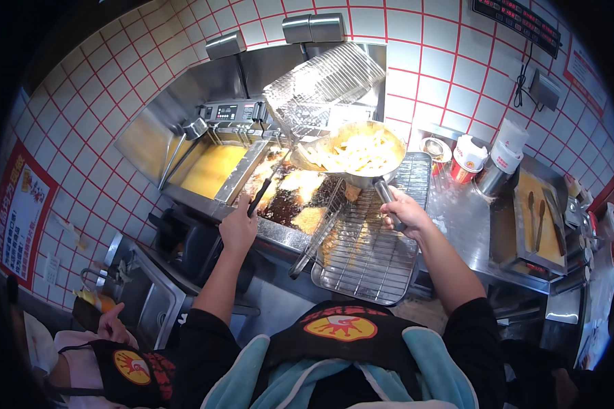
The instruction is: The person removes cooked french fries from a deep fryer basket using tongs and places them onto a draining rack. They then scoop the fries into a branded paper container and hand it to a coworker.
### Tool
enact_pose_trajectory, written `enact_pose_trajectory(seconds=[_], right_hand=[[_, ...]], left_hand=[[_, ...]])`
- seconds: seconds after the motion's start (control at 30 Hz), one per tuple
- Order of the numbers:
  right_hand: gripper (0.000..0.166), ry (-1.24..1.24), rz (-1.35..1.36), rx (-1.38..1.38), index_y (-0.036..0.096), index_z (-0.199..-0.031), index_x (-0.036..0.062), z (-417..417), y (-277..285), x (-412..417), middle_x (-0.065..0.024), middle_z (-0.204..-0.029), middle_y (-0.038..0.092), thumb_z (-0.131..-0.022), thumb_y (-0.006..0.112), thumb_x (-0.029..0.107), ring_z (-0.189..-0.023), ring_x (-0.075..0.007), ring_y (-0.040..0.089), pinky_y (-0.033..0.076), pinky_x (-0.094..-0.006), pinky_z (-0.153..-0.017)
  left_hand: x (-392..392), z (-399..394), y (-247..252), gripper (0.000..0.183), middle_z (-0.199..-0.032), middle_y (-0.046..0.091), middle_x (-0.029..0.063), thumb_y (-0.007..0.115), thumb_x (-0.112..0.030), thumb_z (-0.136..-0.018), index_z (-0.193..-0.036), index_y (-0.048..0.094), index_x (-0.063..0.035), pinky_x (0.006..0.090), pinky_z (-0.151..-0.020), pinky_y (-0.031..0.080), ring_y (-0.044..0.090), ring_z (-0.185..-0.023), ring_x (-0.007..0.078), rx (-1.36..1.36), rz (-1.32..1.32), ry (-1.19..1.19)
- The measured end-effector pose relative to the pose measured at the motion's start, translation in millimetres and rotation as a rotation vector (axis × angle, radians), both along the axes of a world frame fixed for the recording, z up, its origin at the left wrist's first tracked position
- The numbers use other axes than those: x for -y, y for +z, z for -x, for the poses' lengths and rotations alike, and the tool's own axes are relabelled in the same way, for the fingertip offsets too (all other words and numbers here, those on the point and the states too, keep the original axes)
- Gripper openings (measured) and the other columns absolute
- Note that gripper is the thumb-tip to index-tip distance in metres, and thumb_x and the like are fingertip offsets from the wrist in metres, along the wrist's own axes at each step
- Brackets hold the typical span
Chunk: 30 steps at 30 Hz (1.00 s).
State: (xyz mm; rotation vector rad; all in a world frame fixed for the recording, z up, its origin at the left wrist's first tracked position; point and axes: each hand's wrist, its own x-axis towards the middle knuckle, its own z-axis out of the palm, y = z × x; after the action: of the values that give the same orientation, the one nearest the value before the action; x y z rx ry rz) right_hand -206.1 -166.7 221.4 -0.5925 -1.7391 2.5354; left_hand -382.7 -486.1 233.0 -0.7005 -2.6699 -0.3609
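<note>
My left hand [239, 228] is closed around the black handle of a metal fryer basket [327, 76], which is tipped up above the deep fryer. In my right hand [407, 213] is the dark grip of a metal pan [368, 176] full of fries [363, 153]; its left rim meets the basket's lower corner. Below them, breaded fried pieces [307, 220] float in dark bubbling oil [279, 208]. A second basket [312, 248], with a metal handle, leans at that vat's right edge. Under the pan lies a wire rack on a metal tray [371, 263], with a fried piece [352, 192] on it.
Left of the dark oil is a vat of yellow oil [215, 168] with ladles standing by it. Paper cups [465, 161] and a tray with tongs [542, 220] stand right. A co-worker in a black apron [112, 363] stands lower left, near a steel sink [158, 307].
</note>
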Motion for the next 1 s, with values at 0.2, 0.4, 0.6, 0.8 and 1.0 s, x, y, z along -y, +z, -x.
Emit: enact_pose_trajectory(seconds=[0.2,0.4,0.6,0.8,1.0], right_hand=[[0.061,-0.108,0.001,-0.087,0.028,-0.132,0.0137,-50,2,-23,-0.002,-0.072,0.047,-0.076,0.047,-0.003,-0.046,-0.0088,0.045,0.039,-0.0239,-0.04],[0.069,-0.304,-0.06,-0.124,0.019,-0.137,0.0109,-116,1,-50,-0.0021,-0.075,0.049,-0.078,0.053,0.0,-0.049,-0.008,0.046,0.038,-0.0223,-0.041],[0.07,-0.664,-0.024,0.034,0.019,-0.139,0.0131,-197,-36,-69,-0.0039,-0.076,0.05,-0.078,0.05,-0.003,-0.048,-0.008,0.046,0.037,-0.021,-0.039],[0.064,-0.828,0.011,0.083,0.024,-0.136,0.0129,-218,-108,-80,-0.0038,-0.071,0.048,-0.077,0.046,-0.001,-0.046,-0.009,0.045,0.038,-0.0216,-0.038],[0.073,-0.848,0.103,0.083,0.011,-0.139,0.0137,-195,-162,-88,-0.0025,-0.066,0.046,-0.079,0.048,-0.002,-0.047,-0.0098,0.044,0.037,-0.0232,-0.04]], left_hand=[[-22,32,-12,0.048,-0.064,0.056,0.0076,0.063,-0.006,-0.074,-0.119,0.046,-0.0001,0.0281,-0.041,0.041,0.05,-0.043,0.0136,0.321,-0.536,-0.188],[-20,41,29,0.026,-0.056,0.05,0.0051,0.06,0.002,-0.074,-0.097,0.049,-0.0022,0.0247,-0.034,0.039,0.047,-0.039,0.0121,0.839,-1.032,-0.106],[41,98,38,0.016,-0.059,0.052,0.0053,0.058,-0.003,-0.076,-0.087,0.047,-0.0047,0.0266,-0.037,0.04,0.048,-0.04,0.0133,1.053,-1.107,0.102],[74,136,36,0.023,-0.066,0.056,0.0059,0.054,0.0,-0.077,-0.097,0.046,-0.0077,0.0237,-0.036,0.042,0.053,-0.045,0.0118,1.178,-1.285,0.25],[103,187,25,0.016,-0.06,0.052,0.0067,0.053,-0.003,-0.081,-0.097,0.053,0.0021,0.0213,-0.034,0.033,0.043,-0.039,0.0109,1.313,-1.328,-0.001]])
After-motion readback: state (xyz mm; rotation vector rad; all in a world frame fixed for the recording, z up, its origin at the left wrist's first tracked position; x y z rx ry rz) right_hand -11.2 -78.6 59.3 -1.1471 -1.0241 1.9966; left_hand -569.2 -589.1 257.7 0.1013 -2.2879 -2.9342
